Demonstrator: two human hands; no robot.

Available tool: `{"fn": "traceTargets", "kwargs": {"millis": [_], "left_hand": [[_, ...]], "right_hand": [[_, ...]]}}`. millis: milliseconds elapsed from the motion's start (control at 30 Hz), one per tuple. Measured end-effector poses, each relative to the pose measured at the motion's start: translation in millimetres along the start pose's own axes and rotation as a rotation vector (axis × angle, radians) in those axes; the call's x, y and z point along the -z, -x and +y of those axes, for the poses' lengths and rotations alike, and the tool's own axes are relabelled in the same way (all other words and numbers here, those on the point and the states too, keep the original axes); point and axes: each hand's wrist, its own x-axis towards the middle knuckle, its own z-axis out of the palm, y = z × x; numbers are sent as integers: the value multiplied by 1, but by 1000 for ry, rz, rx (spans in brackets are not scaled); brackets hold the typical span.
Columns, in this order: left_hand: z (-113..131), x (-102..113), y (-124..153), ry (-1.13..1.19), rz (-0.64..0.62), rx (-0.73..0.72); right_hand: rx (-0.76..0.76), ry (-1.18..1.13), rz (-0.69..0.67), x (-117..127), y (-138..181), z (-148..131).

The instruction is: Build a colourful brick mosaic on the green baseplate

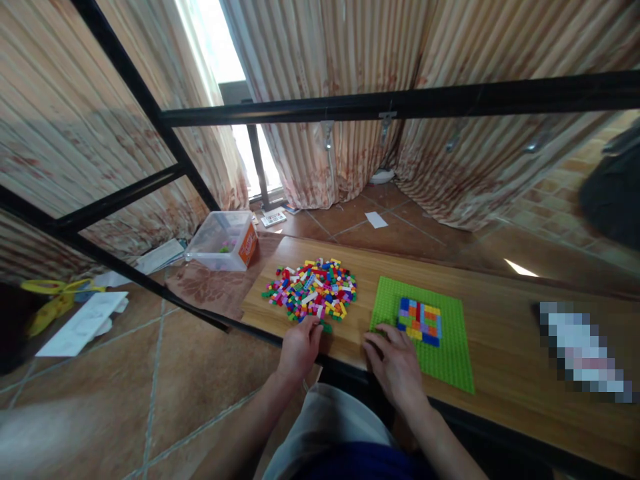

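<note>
Nearest, at the near edge of the wooden table: left hand, fingers curled down into the near rim of the brick pile, fingertips among the loose bricks; whether clamped on one, impossible to tell. Just right of it, right hand, lying flat and spread, fingers apart, resting on the near left corner of the green baseplate, holding nothing visible. Hands apart from each other, a strip of bare wood between them.

On the baseplate, towards its far middle, a small square block of joined bricks in blue, red, orange and yellow. Left of the baseplate, the pile of small loose bricks in many colours, spread flat on the wood.

Farther left, off the table on a patterned cloth: a clear plastic box with an orange label on its right end, lid off, a few small coloured bits inside, otherwise bare.

Beyond, tiled floor, scattered papers at far left, striped curtains behind a black metal frame.
</note>
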Motion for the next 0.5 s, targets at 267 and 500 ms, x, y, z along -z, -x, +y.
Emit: {"fn": "traceTargets", "kwargs": {"millis": [267, 500], "left_hand": [[-4, 0, 4, 102, 12, -93], [-6, 0, 6, 125, -20, -68]], "right_hand": [[28, -77, -5, -14, -28, -24], [41, -104, -55, -31, -49, -38]]}}
